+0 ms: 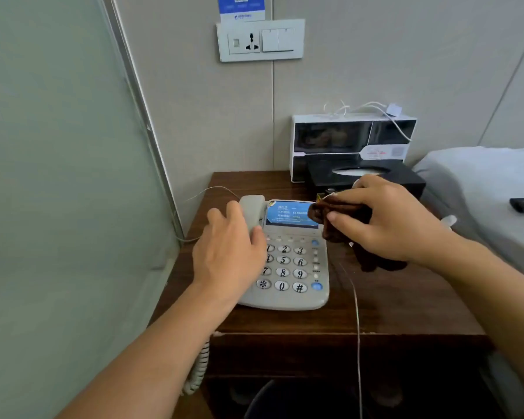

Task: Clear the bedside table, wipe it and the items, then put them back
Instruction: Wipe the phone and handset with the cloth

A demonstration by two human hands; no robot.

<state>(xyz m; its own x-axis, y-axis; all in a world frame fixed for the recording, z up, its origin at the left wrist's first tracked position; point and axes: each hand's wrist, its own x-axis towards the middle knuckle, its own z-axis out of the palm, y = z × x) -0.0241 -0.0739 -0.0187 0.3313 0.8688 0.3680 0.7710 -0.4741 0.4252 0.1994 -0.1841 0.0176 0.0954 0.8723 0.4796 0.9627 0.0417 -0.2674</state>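
Coiled cord (pixel 198 370), telephone (pixel 288 267), tissue box (pixel 366 176)

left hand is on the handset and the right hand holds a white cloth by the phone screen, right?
Not quite: the cloth is dark brown, not white, as the head view shows. The left hand is on the handset, and the right hand holds the cloth by the phone screen.

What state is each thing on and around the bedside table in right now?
Telephone: on the table, handset in its cradle.
Left hand: resting on the handset.
Right hand: gripping the brown cloth by the phone's screen.
Tissue box: opening on top.
White box: upright against the wall, cable on top.
Wall socket: nothing plugged in.
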